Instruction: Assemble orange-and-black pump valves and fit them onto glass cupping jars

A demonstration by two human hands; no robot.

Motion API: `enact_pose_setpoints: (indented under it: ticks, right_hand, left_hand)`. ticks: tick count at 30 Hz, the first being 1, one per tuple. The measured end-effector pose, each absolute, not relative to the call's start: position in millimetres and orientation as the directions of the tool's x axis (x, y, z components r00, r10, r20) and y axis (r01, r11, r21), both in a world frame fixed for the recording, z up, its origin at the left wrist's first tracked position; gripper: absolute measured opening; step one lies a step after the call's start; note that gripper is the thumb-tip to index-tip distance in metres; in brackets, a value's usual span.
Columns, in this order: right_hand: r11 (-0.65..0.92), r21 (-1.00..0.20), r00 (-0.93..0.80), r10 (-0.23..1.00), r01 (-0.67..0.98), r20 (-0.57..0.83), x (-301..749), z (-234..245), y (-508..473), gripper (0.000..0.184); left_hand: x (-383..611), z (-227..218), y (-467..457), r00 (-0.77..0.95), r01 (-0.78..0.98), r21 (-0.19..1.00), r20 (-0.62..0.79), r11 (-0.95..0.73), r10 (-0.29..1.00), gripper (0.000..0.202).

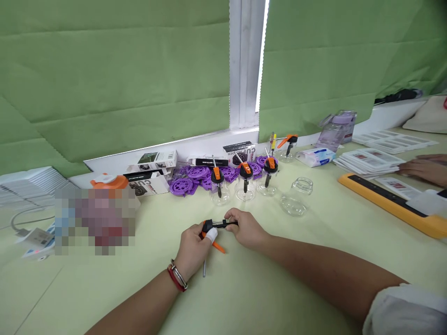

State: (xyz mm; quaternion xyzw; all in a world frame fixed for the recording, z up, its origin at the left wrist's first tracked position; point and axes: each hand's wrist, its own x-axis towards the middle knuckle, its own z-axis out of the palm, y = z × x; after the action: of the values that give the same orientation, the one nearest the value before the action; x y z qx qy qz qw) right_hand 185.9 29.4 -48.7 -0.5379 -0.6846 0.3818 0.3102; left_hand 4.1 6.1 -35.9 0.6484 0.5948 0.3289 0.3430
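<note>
My left hand [196,247], with a white wrap on the thumb, is closed around the black cap end of a bottle top [208,226]. An orange lever and a thin metal tube stick out below that hand. My right hand [246,228] pinches the black stem at the other end; a clear section shows between the hands. Behind them stand three glass bottles [245,191] fitted with similar black and orange tops and metal tubes. An open glass bottle [296,197] without a top lies tilted to the right of my right hand.
Purple plastic parts [183,186] lie in a row behind the bottles, beside printed boxes [150,184]. Another topped bottle [287,151] is farther back. At right are a yellow and black paper trimmer [384,200], printed sheets [370,160] and another person's hand [424,170].
</note>
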Motion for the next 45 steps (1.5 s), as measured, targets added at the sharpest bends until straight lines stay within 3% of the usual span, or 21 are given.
enact_pose_setpoints:
  ticks: [5, 13, 20, 25, 27, 30, 33, 39, 45]
  right_hand:
    - [0.134, -0.864, -0.276, 0.961, 0.485, -0.006, 196, -47, 32, 0.014]
    - [0.144, -0.812, -0.292, 0.956, 0.565, -0.034, 230, -39, 43, 0.014]
    - [0.129, -0.821, -0.303, 0.951, 0.556, -0.056, 232, -34, 46, 0.012]
    - [0.116, -0.817, -0.291, 0.954, 0.565, -0.066, 237, -31, 49, 0.014]
    - [0.103, -0.818, -0.284, 0.956, 0.567, -0.076, 239, -30, 50, 0.016]
    - [0.09, -0.817, -0.289, 0.953, 0.569, -0.096, 240, -29, 52, 0.016]
    - [0.113, -0.809, -0.3, 0.95, 0.577, -0.081, 241, -31, 54, 0.016]
    - [0.14, -0.822, -0.325, 0.944, 0.552, -0.057, 243, -35, 58, 0.015]
    - [0.164, -0.835, -0.352, 0.935, 0.525, -0.038, 244, -39, 60, 0.016]
  left_hand:
    - [-5, -31, 13, 0.009, 0.437, 0.897, -0.079, 0.067, 0.997, 0.043]
    - [-28, -35, 31, -0.106, 0.477, 0.878, 0.018, 0.035, 0.994, 0.044]
    - [-33, -26, 30, -0.046, 0.79, 0.613, 0.014, 0.028, 0.999, 0.041]
    - [-30, -20, 26, -0.064, 0.873, 0.486, 0.012, 0.05, 0.998, 0.048]
    - [-28, -19, 24, -0.064, 0.908, 0.419, 0.071, 0.029, 0.995, 0.055]
    - [-22, -18, 19, 0.018, 0.95, 0.296, 0.248, -0.094, 0.969, 0.059]
    - [-13, -16, 13, 0.192, 0.934, 0.217, 0.363, -0.283, 0.912, 0.048]
    - [23, -12, 11, 0.539, 0.794, 0.181, 0.233, -0.581, 0.809, 0.024]
    - [50, -11, 33, 0.604, 0.769, 0.14, 0.158, -0.624, 0.781, 0.015]
